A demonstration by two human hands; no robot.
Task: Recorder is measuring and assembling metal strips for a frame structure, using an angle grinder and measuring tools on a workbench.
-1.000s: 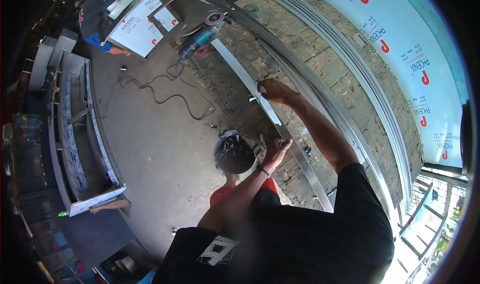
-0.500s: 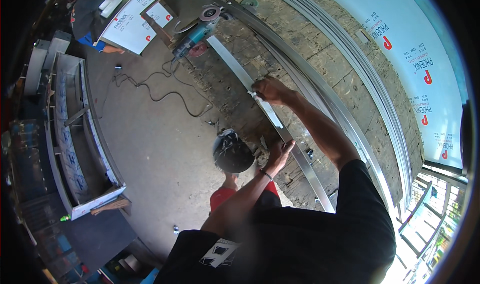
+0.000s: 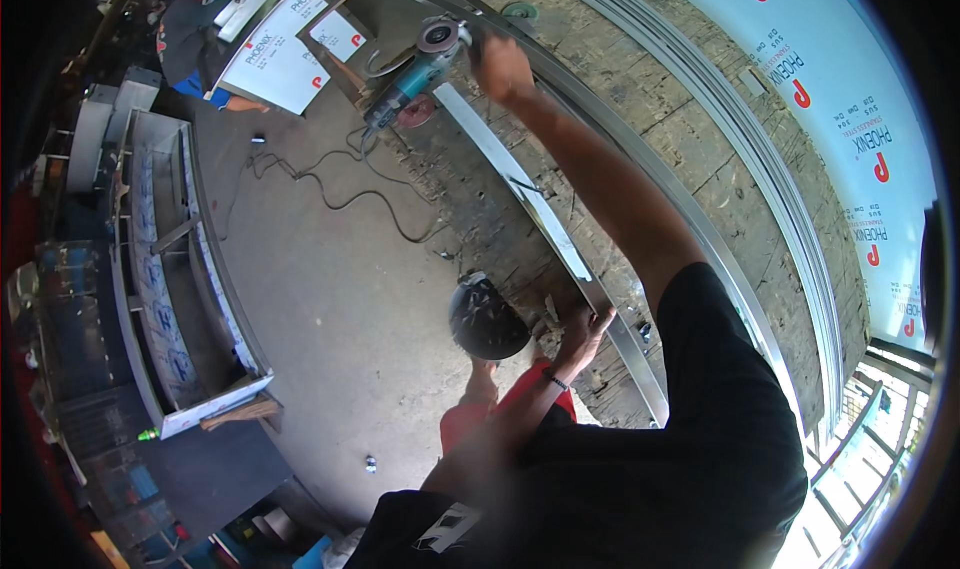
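Observation:
My left hand is closed around the edge of a long flat metal bar at the near side of the wooden bench. A strip of shiny white-silver film or sheet lies along the bar's far part, with a dark mark across it. Stretched far forward, my right hand is curled at the dark side handle of a teal angle grinder; motion blurs its fingers. The grinder rests at the bench's far left corner, its disc facing up. Beside it lies a reddish disc.
Long metal profiles run along the worn bench top, beside film-covered sheets at right. A black round-topped stool or bucket stands below the bench. The grinder's cord loops over the floor. Another person works at far left.
My right hand has left the middle of the strip and moved forward to the grinder. My left hand stays on the bar. The whole view has shifted slightly.

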